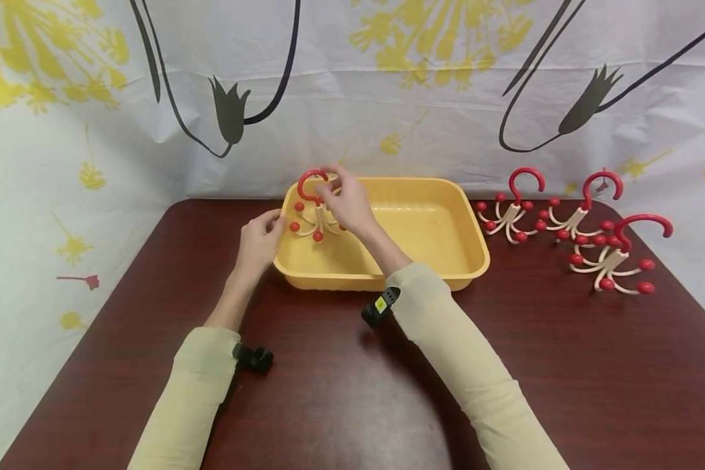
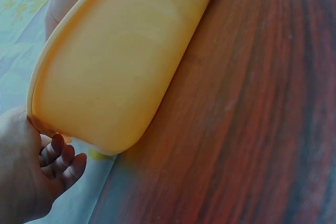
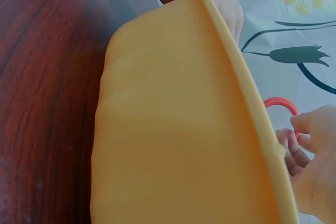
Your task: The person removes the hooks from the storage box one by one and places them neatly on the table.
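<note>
A yellow plastic basin (image 1: 429, 235) stands near the back of the table. At its left end my left hand (image 1: 260, 243) grips the rim, its fingers curled below the edge in the left wrist view. Over the basin's left part, my right hand (image 1: 348, 201) pinches the red hook of a hanger (image 1: 319, 215) with cream prongs tipped by red balls. This hanger is upright, its prongs inside the basin. In the right wrist view the basin wall (image 3: 173, 114) hides the prongs, and only the red hook (image 3: 281, 101) shows by the fingers.
Three similar hangers stand close together on the right: one (image 1: 512, 212) beside the basin, another (image 1: 578, 215) further right, and a third (image 1: 611, 261) nearer the front. The dark red-brown table (image 1: 329, 378) extends toward me. Behind it hangs a white patterned cloth (image 1: 341, 117).
</note>
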A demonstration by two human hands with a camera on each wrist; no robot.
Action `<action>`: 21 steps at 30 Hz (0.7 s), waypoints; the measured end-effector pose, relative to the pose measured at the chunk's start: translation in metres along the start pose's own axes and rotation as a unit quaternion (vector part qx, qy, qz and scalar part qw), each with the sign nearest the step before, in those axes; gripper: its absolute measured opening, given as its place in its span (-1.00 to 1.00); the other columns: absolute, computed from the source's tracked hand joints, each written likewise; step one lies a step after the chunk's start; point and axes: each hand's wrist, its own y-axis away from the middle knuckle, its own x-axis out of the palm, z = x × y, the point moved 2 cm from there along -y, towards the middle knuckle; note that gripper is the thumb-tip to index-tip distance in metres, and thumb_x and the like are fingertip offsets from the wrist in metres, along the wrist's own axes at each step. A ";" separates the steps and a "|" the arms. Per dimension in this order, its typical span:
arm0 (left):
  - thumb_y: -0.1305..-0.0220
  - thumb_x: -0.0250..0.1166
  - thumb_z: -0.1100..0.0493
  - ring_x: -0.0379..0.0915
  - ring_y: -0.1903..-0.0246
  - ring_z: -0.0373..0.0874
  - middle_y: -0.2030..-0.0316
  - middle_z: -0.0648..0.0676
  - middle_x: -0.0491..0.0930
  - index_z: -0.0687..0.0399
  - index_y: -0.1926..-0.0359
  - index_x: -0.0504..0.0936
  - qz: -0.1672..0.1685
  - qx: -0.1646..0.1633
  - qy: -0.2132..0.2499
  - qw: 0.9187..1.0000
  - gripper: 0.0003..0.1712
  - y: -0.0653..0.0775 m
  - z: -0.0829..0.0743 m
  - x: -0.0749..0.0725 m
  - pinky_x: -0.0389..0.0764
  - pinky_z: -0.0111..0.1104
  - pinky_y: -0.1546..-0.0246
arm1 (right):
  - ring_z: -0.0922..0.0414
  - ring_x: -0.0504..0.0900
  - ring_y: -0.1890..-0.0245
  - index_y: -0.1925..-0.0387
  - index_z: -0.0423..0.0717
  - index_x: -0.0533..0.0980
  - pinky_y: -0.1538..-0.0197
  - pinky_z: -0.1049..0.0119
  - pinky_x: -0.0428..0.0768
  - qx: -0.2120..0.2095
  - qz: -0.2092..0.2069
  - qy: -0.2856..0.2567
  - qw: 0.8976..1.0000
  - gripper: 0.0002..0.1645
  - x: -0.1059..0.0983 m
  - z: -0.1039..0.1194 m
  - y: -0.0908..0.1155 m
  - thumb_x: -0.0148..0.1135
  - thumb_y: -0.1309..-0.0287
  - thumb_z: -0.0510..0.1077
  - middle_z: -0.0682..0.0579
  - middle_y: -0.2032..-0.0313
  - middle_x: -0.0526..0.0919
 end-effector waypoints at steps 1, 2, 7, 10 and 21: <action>-0.48 0.15 0.16 0.55 0.27 0.02 0.27 0.24 0.68 0.31 -0.17 0.63 0.000 0.001 -0.001 1.000 -0.61 0.000 0.000 0.000 0.53 -0.25 0.20 | -0.20 0.68 0.27 -0.24 -0.19 0.47 0.38 0.34 0.56 0.002 -0.004 -0.007 1.000 -0.57 0.000 0.000 0.000 0.21 -0.40 -0.19 -0.15 0.26 0.64; -0.48 0.15 0.16 0.54 0.27 0.02 0.27 0.24 0.67 0.31 -0.17 0.63 -0.001 0.001 -0.001 1.000 -0.61 0.000 0.000 0.000 0.52 -0.25 0.20 | -0.22 0.67 0.28 -0.20 -0.20 0.48 0.39 0.34 0.55 0.004 -0.008 -0.015 1.000 -0.60 -0.001 0.000 0.000 0.22 -0.40 -0.20 -0.16 0.28 0.64; -0.48 0.16 0.16 0.55 0.27 0.01 0.27 0.23 0.67 0.31 -0.17 0.63 0.000 -0.001 0.001 1.000 -0.61 0.000 0.000 0.000 0.53 -0.26 0.21 | -0.25 0.64 0.33 0.02 -0.26 0.54 0.46 0.41 0.52 0.009 -0.020 -0.031 0.999 -0.77 -0.003 -0.002 0.000 0.24 -0.38 -0.21 -0.15 0.35 0.62; -0.49 0.15 0.16 0.55 0.27 0.01 0.26 0.23 0.66 0.31 -0.19 0.62 0.002 -0.003 0.000 1.000 -0.60 0.000 0.000 0.001 0.54 -0.25 0.20 | -0.16 0.64 0.41 0.13 -0.29 0.60 0.48 0.43 0.50 0.007 -0.010 -0.020 1.000 -0.80 -0.006 -0.004 0.000 0.26 -0.37 -0.19 -0.19 0.36 0.66; -0.49 0.15 0.15 0.54 0.23 0.03 0.25 0.25 0.66 0.32 -0.18 0.62 -0.003 -0.004 -0.001 1.000 -0.59 0.000 0.001 0.001 0.55 -0.18 0.14 | -0.14 0.67 0.39 0.16 -0.31 0.63 0.44 0.40 0.55 -0.017 0.016 0.010 1.000 -0.79 -0.012 -0.007 0.002 0.25 -0.37 -0.19 -0.12 0.36 0.68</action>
